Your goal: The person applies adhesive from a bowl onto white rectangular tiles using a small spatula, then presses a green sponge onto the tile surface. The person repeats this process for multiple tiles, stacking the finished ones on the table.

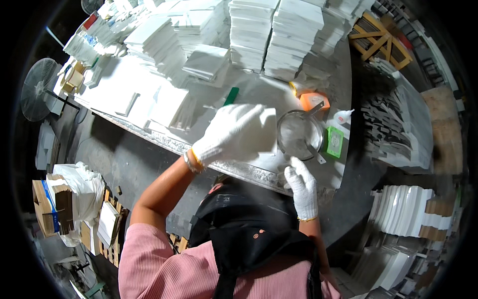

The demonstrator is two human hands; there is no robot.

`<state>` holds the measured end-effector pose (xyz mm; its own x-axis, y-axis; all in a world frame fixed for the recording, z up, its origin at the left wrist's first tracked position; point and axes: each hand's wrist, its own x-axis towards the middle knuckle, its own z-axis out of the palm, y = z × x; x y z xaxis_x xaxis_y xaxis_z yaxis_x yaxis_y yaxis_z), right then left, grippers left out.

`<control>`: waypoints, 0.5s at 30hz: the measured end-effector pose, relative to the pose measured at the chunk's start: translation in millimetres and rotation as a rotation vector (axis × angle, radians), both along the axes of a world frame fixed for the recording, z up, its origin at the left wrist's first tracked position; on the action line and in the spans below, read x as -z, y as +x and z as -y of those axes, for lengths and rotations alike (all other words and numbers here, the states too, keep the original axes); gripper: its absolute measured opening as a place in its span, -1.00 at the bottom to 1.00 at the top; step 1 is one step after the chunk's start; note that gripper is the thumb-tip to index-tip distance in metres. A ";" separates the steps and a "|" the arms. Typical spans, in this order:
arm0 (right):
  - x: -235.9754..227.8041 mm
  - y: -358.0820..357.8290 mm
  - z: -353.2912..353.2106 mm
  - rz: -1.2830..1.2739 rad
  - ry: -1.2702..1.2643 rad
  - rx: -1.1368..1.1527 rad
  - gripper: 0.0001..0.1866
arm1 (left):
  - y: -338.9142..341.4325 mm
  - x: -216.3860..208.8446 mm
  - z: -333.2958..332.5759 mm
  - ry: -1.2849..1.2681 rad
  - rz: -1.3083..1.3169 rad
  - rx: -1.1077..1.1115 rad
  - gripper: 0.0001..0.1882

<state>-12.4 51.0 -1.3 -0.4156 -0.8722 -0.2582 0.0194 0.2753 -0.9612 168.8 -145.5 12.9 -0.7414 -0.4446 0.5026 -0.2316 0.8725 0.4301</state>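
Note:
My left hand [231,132], in a white knit glove, grips a white square tile [268,130] and holds it over the near edge of the worktable. Just below the round bowl [322,132] is my right hand [302,189], also gloved, its fingers partly bent and apart with nothing visible in them. Inside the bowl is pale material, and two flat metal scrapers [315,153] lean across its rim. A green block [231,95] lies beyond my left hand. How the left fingers wrap the tile is partly hidden by the glove.
Tall stacks of white tiles [251,35] fill the table's far side. Right of the bowl sit an orange container [313,100], a green box [335,141] and a white squeeze bottle [342,117]. A fan [40,89] stands left; more slabs [403,209] are stacked at right.

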 end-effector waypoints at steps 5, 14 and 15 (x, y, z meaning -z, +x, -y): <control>12.8 -10.4 -7.5 0.259 0.062 -0.025 -0.57 | -13.4 -14.5 -56.9 0.090 0.057 0.131 -0.06; 20.5 -15.4 -37.7 0.389 -0.114 0.158 -0.82 | 17.2 27.2 -72.7 0.144 0.086 -0.081 -0.05; 22.4 -19.9 -41.2 0.319 -0.150 0.141 -0.75 | 23.4 29.6 -72.9 0.244 0.063 -0.109 -0.05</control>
